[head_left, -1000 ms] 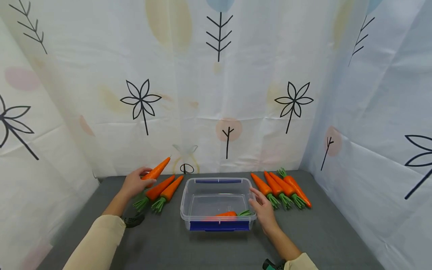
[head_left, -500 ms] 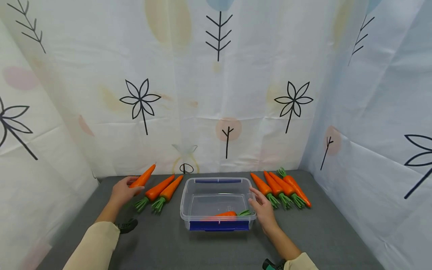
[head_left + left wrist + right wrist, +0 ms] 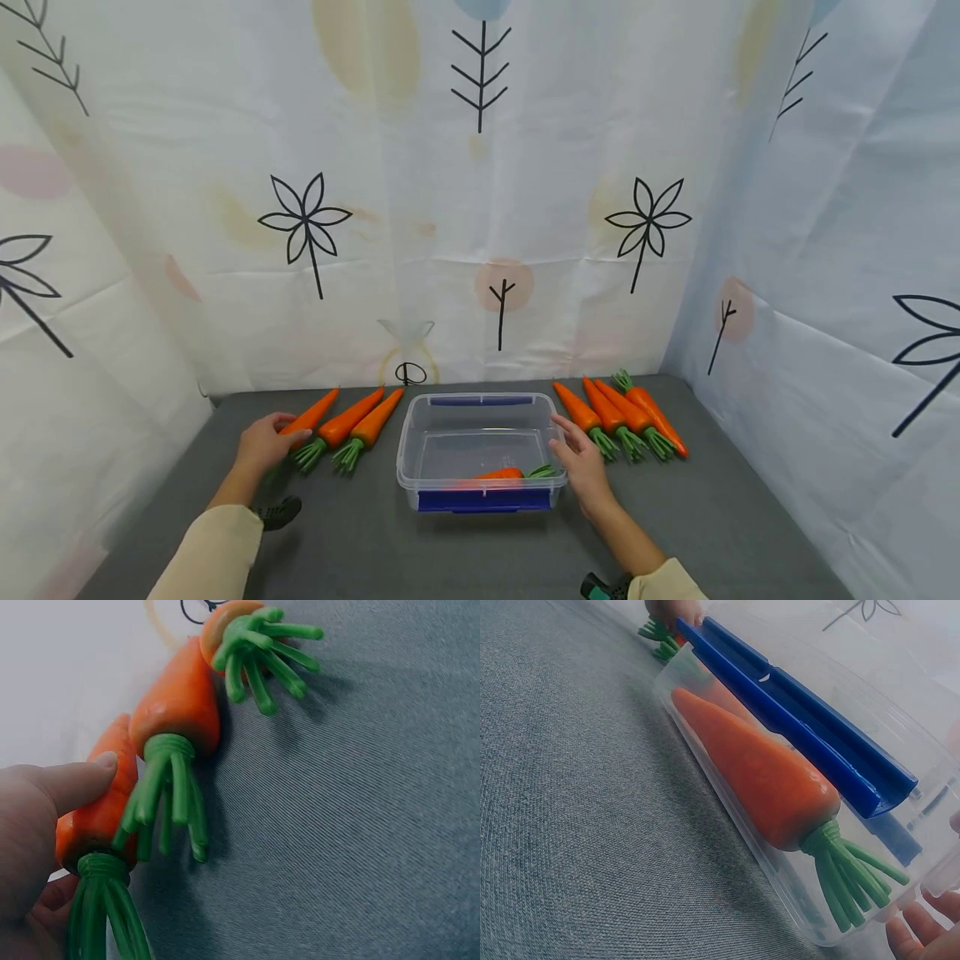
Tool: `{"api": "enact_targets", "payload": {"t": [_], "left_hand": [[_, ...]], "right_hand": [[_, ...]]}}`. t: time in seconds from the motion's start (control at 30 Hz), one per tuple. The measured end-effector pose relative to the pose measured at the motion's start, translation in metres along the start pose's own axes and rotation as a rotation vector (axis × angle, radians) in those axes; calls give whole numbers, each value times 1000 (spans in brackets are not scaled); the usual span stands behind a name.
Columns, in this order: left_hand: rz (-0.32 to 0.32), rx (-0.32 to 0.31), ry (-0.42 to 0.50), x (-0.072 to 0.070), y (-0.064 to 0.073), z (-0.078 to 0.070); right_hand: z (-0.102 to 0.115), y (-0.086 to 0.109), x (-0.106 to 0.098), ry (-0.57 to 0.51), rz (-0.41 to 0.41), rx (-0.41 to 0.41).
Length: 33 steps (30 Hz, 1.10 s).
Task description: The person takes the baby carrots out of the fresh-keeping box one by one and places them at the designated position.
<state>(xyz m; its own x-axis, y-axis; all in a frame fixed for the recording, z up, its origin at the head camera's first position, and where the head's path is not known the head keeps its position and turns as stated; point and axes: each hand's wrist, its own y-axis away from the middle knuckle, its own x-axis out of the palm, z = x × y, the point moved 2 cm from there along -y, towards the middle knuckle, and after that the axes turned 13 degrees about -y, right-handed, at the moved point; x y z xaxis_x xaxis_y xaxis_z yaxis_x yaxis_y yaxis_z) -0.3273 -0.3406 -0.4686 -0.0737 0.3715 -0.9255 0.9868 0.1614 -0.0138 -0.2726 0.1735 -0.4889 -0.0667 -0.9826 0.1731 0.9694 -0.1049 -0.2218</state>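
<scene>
My left hand [image 3: 262,443] holds a carrot [image 3: 313,410] with green stems at the left of the table, thumb along its upper side in the left wrist view. That carrot lies beside two more carrots [image 3: 351,420], tips pointing toward the back. My right hand [image 3: 587,467] rests against the right side of a clear plastic container [image 3: 450,484] with blue latches, fingers loosely bent at its rim. Inside the container, along its front wall, lies one carrot [image 3: 757,772], stems to the right. Part of the right hand is out of the right wrist view.
Several carrots [image 3: 611,412] lie to the right of the container, one with its stems toward the back. A patterned white curtain [image 3: 480,250] rises behind the grey table [image 3: 405,558] and along both sides.
My left hand has moved left and down with the carrot, bringing it to the table beside the two others. My right hand stays at the container.
</scene>
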Motion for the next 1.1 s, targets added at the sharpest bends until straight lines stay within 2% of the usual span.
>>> {"api": "enact_targets", "payload": {"t": [0.17,0.47,0.7,0.87,1.1], "left_hand": [[19,-14,8,2,4,1],[48,12,23,1,8,-1],[12,13,25,-5,3,-6],[-12,37,13,-12,0,-22],[-30,157,57,-23,3,-58]], "right_hand": [[1,0,1,2,1,-7],[1,1,1,1,2,-11],[1,0,0,-6,-1,-5],[1,0,-1,0,1,-5],[0,0,0,4,-3,-4]]}}
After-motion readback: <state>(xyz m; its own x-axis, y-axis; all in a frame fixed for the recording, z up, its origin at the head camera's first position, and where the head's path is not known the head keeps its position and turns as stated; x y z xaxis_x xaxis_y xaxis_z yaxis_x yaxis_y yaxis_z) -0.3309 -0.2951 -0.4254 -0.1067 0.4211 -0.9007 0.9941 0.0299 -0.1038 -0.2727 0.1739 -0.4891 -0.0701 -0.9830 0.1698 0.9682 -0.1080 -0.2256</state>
